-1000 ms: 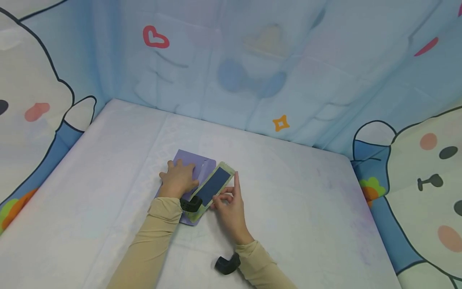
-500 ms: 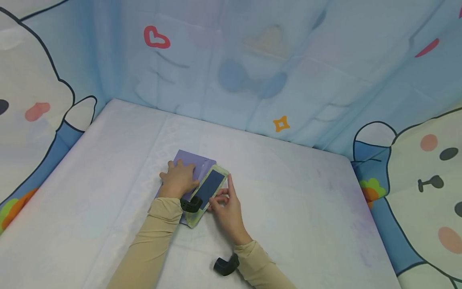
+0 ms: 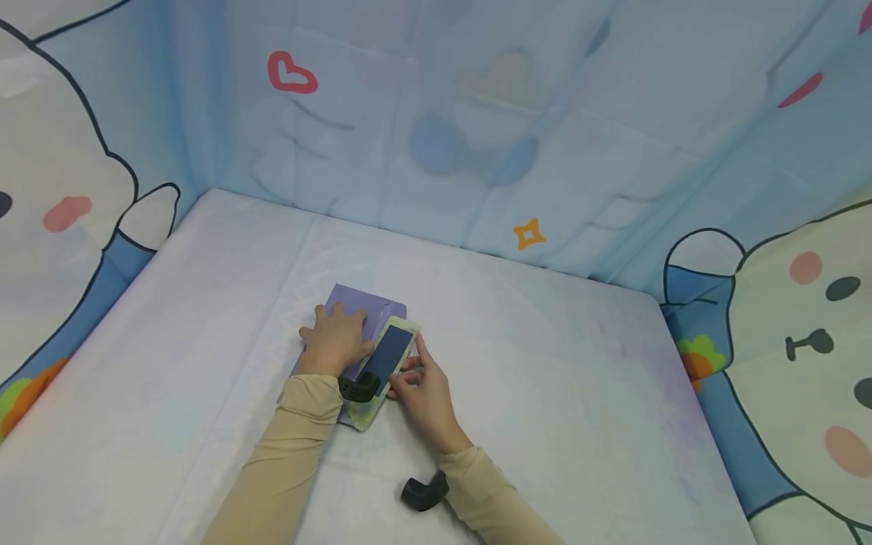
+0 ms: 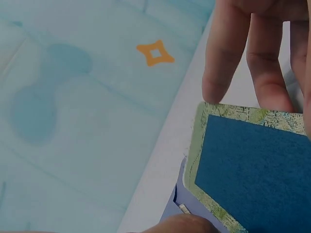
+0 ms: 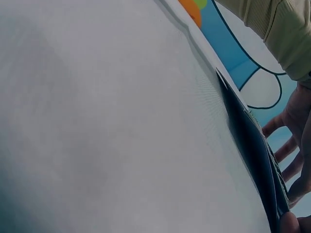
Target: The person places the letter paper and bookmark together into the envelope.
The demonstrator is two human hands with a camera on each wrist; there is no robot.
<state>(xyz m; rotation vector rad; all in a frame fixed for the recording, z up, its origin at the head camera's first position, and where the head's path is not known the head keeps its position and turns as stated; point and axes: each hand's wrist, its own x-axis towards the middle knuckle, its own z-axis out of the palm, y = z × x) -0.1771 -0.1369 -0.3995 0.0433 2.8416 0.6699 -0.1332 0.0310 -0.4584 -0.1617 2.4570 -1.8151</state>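
Observation:
A flat purple folder-like thing (image 3: 368, 299) lies on the white table, and my left hand (image 3: 335, 339) rests on it with fingers spread. Overlapping its right side is a slim cover (image 3: 391, 352) with a pale green patterned border and dark blue panel. My right hand (image 3: 428, 393) pinches this cover along its right edge, thumb on the blue side, index fingertip near the upper corner. In the left wrist view the cover (image 4: 257, 165) stands tilted over the purple surface (image 4: 170, 208). Seen edge-on in the right wrist view, the cover (image 5: 252, 155) slopes between both hands.
White cloth covers the table (image 3: 559, 393) around the hands. A blue printed curtain (image 3: 381, 136) hangs behind and at both sides. Black camera mounts sit on the wrists, one (image 3: 359, 386) overlapping the cover's lower part, another (image 3: 424, 492) below the right hand.
The cover's upper end has swung left over the purple thing, and my right hand has moved left with it, index finger bending a little. The left hand has stayed in place.

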